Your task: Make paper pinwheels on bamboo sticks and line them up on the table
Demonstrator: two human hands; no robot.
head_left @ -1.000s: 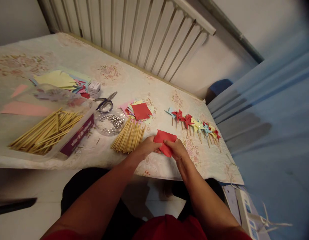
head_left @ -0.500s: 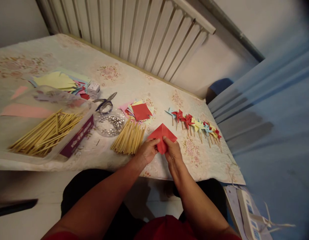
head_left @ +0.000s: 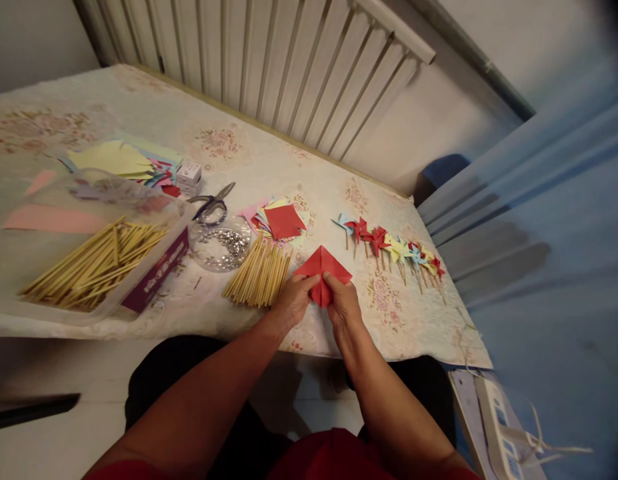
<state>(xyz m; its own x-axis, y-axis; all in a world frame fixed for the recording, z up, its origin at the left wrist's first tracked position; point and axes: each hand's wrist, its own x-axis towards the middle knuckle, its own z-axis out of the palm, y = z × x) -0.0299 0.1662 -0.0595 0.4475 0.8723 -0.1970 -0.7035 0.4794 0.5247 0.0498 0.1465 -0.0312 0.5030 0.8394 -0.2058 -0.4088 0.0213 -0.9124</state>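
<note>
A square of red paper (head_left: 323,261), with a crease down its middle, is held corner-up above the front of the table. My left hand (head_left: 295,295) grips its left lower side, thumb on top. On the opposite side my right hand (head_left: 343,297) pinches it, thumb also on the face of the paper. The fingers beneath the sheet are hidden. Just left of my left hand lies a bundle of thin wooden sticks (head_left: 259,275). Behind it sits a stack of coloured paper squares (head_left: 285,221), a red one on top.
Several finished paper pinwheels (head_left: 377,240) lie in a row at the right. Leftward are a round tray of small metal pieces (head_left: 223,248), scissors (head_left: 212,205), and a plastic box (head_left: 161,267) containing more sticks. A power strip (head_left: 496,427) is at the lower right.
Both thumbs have shifted slightly on the red paper, and its middle crease looks more pronounced. The hands stay in nearly the same place.
</note>
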